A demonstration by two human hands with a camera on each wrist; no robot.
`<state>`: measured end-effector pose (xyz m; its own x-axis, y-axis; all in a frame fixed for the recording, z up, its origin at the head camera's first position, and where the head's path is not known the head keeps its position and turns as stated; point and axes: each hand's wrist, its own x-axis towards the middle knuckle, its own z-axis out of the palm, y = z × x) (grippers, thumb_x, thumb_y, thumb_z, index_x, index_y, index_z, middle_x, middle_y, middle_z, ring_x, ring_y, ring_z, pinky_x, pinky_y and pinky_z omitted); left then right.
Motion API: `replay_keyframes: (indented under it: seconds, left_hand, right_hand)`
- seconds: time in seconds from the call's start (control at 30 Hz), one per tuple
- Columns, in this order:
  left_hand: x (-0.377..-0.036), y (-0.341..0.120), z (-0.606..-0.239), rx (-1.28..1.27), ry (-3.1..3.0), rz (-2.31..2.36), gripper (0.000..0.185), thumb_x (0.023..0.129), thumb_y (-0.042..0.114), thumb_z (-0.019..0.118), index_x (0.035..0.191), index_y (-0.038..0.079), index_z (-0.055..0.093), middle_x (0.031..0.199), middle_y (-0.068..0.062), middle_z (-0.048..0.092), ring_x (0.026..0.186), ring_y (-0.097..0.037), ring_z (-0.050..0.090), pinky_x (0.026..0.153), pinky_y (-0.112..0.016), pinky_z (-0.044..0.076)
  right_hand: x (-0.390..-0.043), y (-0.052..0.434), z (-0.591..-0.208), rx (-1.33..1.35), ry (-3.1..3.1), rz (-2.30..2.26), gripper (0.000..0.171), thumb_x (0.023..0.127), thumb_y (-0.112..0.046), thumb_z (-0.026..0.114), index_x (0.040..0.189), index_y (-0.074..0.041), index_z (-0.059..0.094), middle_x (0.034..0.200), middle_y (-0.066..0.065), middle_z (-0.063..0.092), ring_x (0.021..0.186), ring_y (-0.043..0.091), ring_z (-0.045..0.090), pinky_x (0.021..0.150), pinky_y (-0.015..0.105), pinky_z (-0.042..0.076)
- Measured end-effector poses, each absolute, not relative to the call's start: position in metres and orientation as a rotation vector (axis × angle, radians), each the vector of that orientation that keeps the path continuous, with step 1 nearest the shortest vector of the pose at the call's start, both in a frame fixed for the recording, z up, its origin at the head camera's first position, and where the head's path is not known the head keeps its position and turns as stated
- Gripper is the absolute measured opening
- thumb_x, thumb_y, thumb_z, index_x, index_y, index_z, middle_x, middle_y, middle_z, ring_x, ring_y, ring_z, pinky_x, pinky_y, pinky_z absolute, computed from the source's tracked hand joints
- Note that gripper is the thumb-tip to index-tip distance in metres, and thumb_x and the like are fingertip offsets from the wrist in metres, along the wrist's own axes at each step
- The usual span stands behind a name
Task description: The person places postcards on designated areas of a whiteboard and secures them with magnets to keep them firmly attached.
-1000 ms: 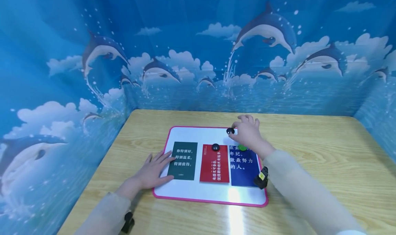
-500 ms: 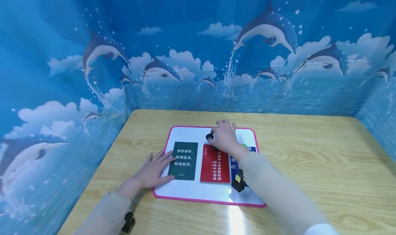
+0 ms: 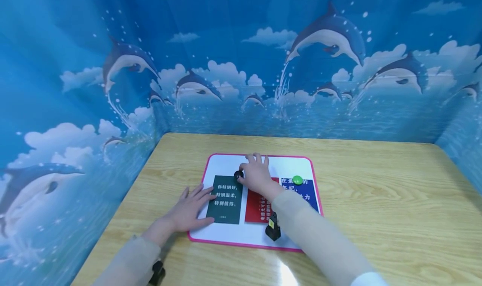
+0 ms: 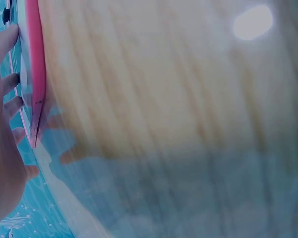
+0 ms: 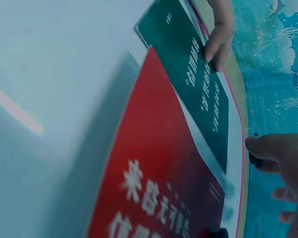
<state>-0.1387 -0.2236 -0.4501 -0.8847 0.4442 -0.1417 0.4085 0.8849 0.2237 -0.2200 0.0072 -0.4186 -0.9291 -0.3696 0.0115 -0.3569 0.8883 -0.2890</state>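
Observation:
In the head view my right hand (image 3: 257,175) pinches a round black magnet (image 3: 239,175) between thumb and finger, at the top right corner of the green card (image 3: 226,200). The left hand (image 3: 188,210) lies with spread fingers over the whiteboard's left edge, fingertips on that card. A red card (image 3: 254,206) in the middle is partly covered by the right hand and wrist. Another black magnet (image 5: 220,233) shows at the red card's top in the right wrist view. A green magnet (image 3: 297,180) sits on the blue card (image 3: 306,189), which the right sleeve partly hides.
The pink-rimmed whiteboard (image 3: 226,235) lies on a wooden table (image 3: 384,194). A blue dolphin-print curtain (image 3: 241,68) hangs behind the table and along its sides. Each wrist carries a small black device, such as the right one (image 3: 273,227).
My right hand has moved left with the black magnet, from above the blue card across to the green card. The green card has slid slightly towards me under the left fingertips.

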Motion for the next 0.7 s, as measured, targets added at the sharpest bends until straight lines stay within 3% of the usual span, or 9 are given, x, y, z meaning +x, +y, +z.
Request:
replay_keyframes:
  seconds: [0.7]
  left_hand:
    - [-0.138, -0.225, -0.451, 0.674, 2.861, 0.277, 0.069, 0.084, 0.064, 0.051, 0.14, 0.026, 0.042, 0.153, -0.002, 0.03, 0.145, -0.032, 0.015, 0.112, -0.064, 0.008]
  right_hand:
    - [-0.221, -0.018, -0.429, -0.614, 2.948, -0.478, 0.036, 0.085, -0.03, 0.068, 0.118, -0.016, 0.066, 0.141, 0.013, 0.043, 0.137, 0.035, 0.025, 0.111, 0.063, 0.015]
